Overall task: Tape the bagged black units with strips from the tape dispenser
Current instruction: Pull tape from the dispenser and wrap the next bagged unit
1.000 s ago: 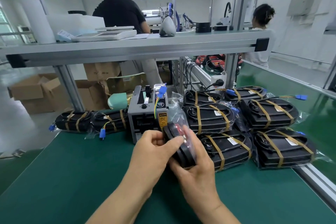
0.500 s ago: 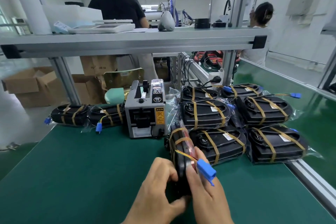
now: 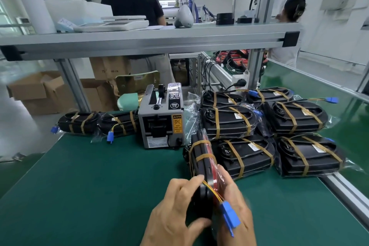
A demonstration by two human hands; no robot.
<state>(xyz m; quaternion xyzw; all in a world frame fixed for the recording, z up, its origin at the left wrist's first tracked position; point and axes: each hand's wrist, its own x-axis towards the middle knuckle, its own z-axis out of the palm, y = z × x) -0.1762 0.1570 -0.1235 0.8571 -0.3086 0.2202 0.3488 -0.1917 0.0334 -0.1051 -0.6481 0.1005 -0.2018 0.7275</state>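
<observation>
Left hand (image 3: 179,211) and right hand (image 3: 237,211) are each keeping a clamped grip on the bagged black unit (image 3: 201,158), held on edge over the worktop (image 3: 89,185), its long axis pointing away toward the tape dispenser (image 3: 161,122).

Factory line, seemingly: aluminium-frame benches (image 3: 139,44), green mats (image 3: 79,175), cartons (image 3: 36,90).

A bagged black unit (image 3: 201,158) is held on its long edge at the near middle of the tabletop (image 3: 99,175), red face turned right, with two tan tape strips (image 3: 200,151) banding its far end. The left hand (image 3: 179,211) and right hand (image 3: 237,211) grip its near end from either side. Its blue connector (image 3: 229,218) hangs on yellow wires over the right hand. The grey tape dispenser (image 3: 161,120) sits just beyond it, slightly left. Taped units (image 3: 227,122) lie flat, clustered at the right, and two more units (image 3: 77,123) lie left of the dispenser.
</observation>
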